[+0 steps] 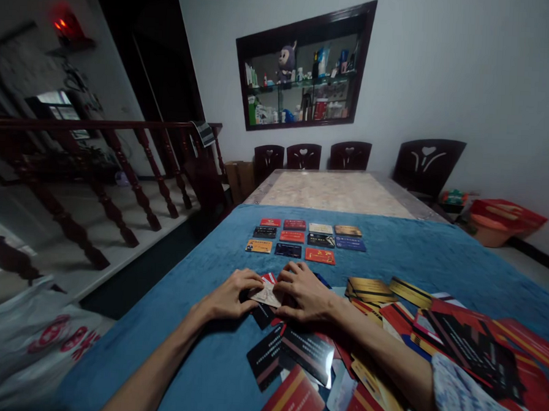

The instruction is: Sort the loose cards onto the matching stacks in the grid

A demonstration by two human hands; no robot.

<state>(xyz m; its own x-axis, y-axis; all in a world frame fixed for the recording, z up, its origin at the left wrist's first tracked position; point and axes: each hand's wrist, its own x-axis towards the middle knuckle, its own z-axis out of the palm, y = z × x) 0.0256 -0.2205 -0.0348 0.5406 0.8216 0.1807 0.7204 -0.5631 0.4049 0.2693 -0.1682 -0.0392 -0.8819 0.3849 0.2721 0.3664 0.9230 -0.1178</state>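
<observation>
Between both hands is a pale cream card (266, 294), held low over the pile. My left hand (233, 294) grips its left end with thumb and fingers. On the other side, my right hand (304, 294) has its fingers closed on the card's right end. Under and around the hands lie loose cards, among them black cards (266, 358) and a red card with a gold stripe (292, 399). Beyond the hands, several cards are laid out in rows, including an orange card (320, 256) and a blue card (351, 243).
A heap of gold, red and black cards (470, 338) spreads over the blue cloth (193, 342) on the right. Dark chairs (426, 167) stand around the table's far part. A wooden railing (135, 189) and a white plastic bag (28, 346) are at left.
</observation>
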